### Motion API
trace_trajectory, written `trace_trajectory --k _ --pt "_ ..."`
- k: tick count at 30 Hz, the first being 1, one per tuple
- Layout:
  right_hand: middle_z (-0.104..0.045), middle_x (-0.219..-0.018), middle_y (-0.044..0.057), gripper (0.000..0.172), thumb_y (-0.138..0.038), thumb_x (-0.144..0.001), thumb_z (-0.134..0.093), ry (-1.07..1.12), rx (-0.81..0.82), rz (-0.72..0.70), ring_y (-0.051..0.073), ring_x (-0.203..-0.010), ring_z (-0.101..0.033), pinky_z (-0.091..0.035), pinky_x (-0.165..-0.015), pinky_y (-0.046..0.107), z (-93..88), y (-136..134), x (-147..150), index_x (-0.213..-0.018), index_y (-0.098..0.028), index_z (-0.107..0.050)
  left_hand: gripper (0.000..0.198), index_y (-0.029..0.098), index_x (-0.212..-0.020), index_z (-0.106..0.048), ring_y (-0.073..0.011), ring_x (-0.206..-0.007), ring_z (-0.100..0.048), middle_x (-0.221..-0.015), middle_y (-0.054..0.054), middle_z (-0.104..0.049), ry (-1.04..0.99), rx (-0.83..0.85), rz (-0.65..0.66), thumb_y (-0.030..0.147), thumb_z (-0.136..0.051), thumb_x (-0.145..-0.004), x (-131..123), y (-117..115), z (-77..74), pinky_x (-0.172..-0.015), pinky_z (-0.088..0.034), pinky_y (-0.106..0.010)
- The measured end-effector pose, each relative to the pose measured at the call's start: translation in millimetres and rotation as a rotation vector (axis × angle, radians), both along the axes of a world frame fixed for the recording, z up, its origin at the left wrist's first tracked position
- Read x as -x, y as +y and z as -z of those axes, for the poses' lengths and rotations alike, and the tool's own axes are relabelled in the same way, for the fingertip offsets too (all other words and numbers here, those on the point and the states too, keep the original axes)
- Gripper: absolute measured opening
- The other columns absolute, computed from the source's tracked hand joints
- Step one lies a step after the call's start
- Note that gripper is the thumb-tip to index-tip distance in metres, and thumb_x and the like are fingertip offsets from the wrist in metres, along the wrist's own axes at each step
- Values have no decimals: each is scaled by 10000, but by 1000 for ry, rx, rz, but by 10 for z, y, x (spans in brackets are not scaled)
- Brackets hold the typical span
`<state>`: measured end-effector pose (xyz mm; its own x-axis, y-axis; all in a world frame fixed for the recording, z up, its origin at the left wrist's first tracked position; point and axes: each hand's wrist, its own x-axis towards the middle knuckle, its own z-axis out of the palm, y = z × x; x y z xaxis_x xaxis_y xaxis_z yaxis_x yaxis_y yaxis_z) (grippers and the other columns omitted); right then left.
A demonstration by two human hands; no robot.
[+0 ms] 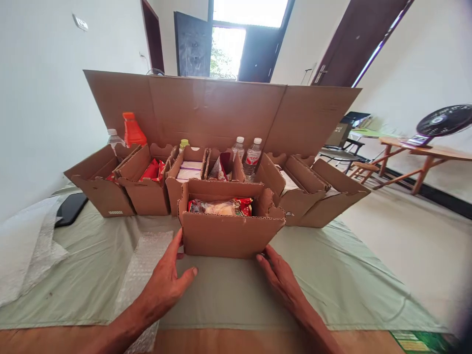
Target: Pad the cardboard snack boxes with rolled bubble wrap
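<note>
A small open cardboard box (pixel 228 236) sits on the green cloth in front of me, holding food packets (pixel 221 207) in red and clear wrapping. My left hand (pixel 168 275) is at its lower left corner, fingers stretched along the side and thumb spread away from it. At the lower right corner, the fingertips of my right hand (pixel 278 270) meet the cardboard, with the fingers extended. Neither hand is wrapped round the box. Parts of the fingers are hidden behind its corners.
Behind stand several cardboard bins (pixel 151 196) with packets, beside water bottles (pixel 252 157) and an orange bottle (pixel 132 130). A tall cardboard panel (pixel 217 108) backs them. Bubble wrap (pixel 147 265) and a black phone (pixel 71 209) lie left. A fan (pixel 442 123) stands on a wooden table (pixel 442 153).
</note>
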<state>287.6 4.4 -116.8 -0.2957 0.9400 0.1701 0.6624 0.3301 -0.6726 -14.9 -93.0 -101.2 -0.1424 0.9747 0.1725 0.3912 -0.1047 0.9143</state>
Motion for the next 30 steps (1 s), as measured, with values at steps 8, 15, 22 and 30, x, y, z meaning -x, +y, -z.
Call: trace_trajectory --k 8,15,22,30 --pt "-717 -1227 158 511 -414 -919 -452 42 -138 118 325 -1061 -694 -546 -906 512 41 -55 -66 -1340 -154 -582 613 284 -1517 -410 -313 -1357 -564 -1503 -137 -554 318 -148 -17 271 -555 -922 268 -184 28 -1049 -536 -553" --pt "-709 -1216 110 321 -254 -991 -538 -49 -520 -169 252 -1089 -673 -567 -895 387 49 -772 168 -1306 -221 -587 350 297 -1280 -646 -253 -1251 -656 -1311 -70 -709 712 -197 -86 310 -602 -933 970 -1127 -117 -1002 -593 -425" --pt "-559 -1450 148 577 -15 -828 -507 -157 -377 -769 286 -1251 -561 -535 -975 450 -249 -1228 1314 -1375 -194 -545 337 285 -1258 -633 -240 -1326 -601 -1325 -57 -709 724 -137 -35 285 -633 -921 915 -1552 -28 -1036 -573 -388" --pt "-709 -1218 117 267 -34 -936 -514 55 -391 -688 269 -1104 -639 -539 -906 433 -23 -1232 1808 -1107 -184 -654 418 276 -1294 -614 -248 -1293 -612 -1317 -72 -700 630 -135 -45 287 -673 -880 922 -1536 19 -1066 -546 -396"
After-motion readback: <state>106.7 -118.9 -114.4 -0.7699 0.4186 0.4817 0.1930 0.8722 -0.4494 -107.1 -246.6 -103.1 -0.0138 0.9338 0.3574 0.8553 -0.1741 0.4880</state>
